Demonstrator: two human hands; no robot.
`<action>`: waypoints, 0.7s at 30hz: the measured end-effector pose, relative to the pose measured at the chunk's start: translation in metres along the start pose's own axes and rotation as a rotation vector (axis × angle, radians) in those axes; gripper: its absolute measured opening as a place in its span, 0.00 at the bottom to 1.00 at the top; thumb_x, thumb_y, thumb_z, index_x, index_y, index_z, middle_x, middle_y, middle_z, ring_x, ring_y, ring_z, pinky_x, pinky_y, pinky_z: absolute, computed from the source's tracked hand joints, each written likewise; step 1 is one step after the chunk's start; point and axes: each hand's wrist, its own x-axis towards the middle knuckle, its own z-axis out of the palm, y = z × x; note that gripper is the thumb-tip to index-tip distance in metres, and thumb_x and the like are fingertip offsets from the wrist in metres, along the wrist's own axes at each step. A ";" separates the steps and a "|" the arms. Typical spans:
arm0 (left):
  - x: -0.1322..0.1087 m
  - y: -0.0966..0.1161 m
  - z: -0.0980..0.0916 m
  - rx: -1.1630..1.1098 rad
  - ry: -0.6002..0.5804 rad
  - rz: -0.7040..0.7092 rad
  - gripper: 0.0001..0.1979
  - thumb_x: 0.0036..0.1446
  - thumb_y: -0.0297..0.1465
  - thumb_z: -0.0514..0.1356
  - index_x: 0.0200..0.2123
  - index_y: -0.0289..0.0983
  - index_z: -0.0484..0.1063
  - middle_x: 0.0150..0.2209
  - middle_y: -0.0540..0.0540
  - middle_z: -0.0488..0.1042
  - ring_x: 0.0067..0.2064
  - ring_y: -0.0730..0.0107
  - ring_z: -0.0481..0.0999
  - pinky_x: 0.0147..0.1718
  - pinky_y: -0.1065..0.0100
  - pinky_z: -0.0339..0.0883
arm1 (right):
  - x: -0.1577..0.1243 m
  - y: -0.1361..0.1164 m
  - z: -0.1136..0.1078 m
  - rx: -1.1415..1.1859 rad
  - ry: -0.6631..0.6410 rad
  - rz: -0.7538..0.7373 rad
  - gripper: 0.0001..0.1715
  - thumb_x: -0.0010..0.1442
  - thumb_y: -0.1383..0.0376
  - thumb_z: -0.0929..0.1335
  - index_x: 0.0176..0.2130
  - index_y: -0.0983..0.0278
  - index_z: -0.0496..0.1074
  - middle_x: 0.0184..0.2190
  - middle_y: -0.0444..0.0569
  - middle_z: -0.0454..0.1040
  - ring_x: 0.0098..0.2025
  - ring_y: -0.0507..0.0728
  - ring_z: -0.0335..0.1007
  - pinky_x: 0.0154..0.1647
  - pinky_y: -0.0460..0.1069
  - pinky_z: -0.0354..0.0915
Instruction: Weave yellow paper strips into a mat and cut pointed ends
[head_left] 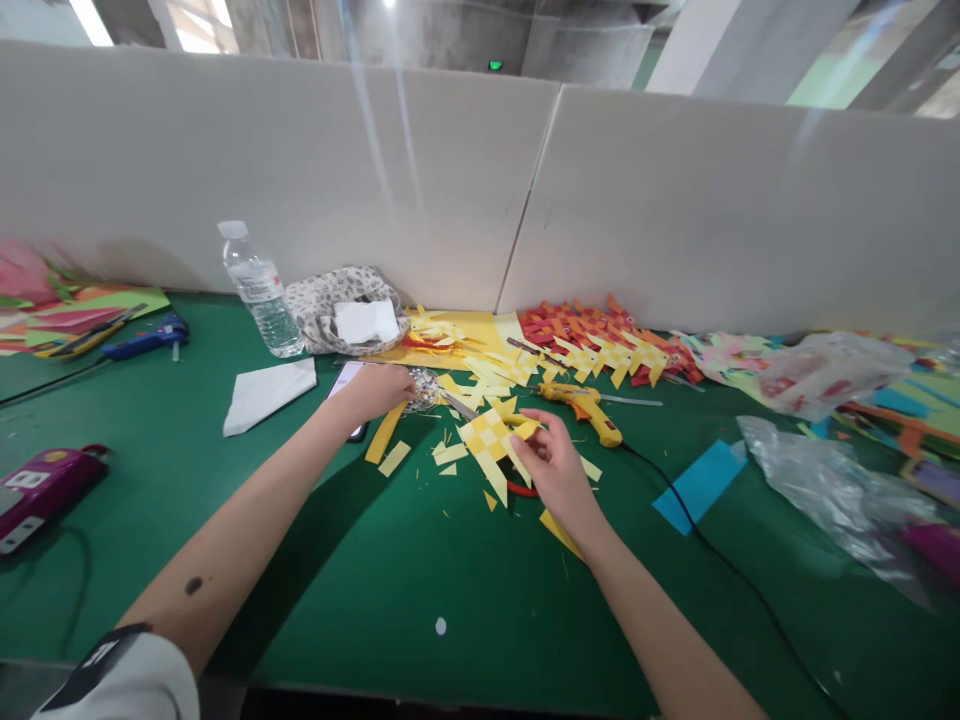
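Note:
My right hand [551, 465] grips a woven yellow-and-cream paper fish [486, 437] with pointed strip ends. My left hand [379, 390] is at a small pile of tiny black-and-white round pieces [425, 390], perhaps googly eyes. Its fingers are drawn together, and anything between them is too small to make out. A phone [348, 374] lies partly under that wrist. Beneath the paper fish lie scissors; a blade [459, 405] and a red handle [523, 490] show. Yellow paper scraps [450, 455] are scattered around.
A yellow glue gun [589, 408] with a black cable lies right of my hand. Behind are red woven pieces [577, 325], a patterned cloth bag [337, 300] and a water bottle [259, 290]. A blue glue gun [146, 340] and purple power strip [49, 490] lie left; plastic bags [832, 490] right.

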 end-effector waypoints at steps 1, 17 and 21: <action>0.000 -0.001 0.000 -0.001 -0.001 0.001 0.12 0.58 0.30 0.52 0.35 0.38 0.76 0.40 0.44 0.77 0.41 0.62 0.75 0.32 0.69 0.62 | 0.000 0.000 0.000 0.002 -0.001 0.001 0.26 0.54 0.54 0.66 0.49 0.60 0.60 0.33 0.47 0.74 0.32 0.56 0.68 0.36 0.53 0.64; -0.003 0.006 -0.015 -0.058 -0.102 0.054 0.09 0.50 0.31 0.57 0.30 0.44 0.78 0.35 0.51 0.79 0.36 0.66 0.75 0.26 0.72 0.56 | -0.003 -0.009 0.000 -0.010 -0.072 -0.032 0.21 0.53 0.56 0.67 0.45 0.61 0.64 0.27 0.44 0.71 0.28 0.54 0.66 0.31 0.50 0.62; -0.005 0.005 -0.021 -0.073 -0.189 0.059 0.09 0.47 0.30 0.58 0.29 0.45 0.79 0.33 0.52 0.80 0.33 0.68 0.75 0.24 0.72 0.54 | -0.005 -0.010 0.002 -0.012 -0.180 -0.055 0.14 0.51 0.58 0.68 0.38 0.62 0.67 0.27 0.45 0.72 0.29 0.55 0.68 0.31 0.50 0.63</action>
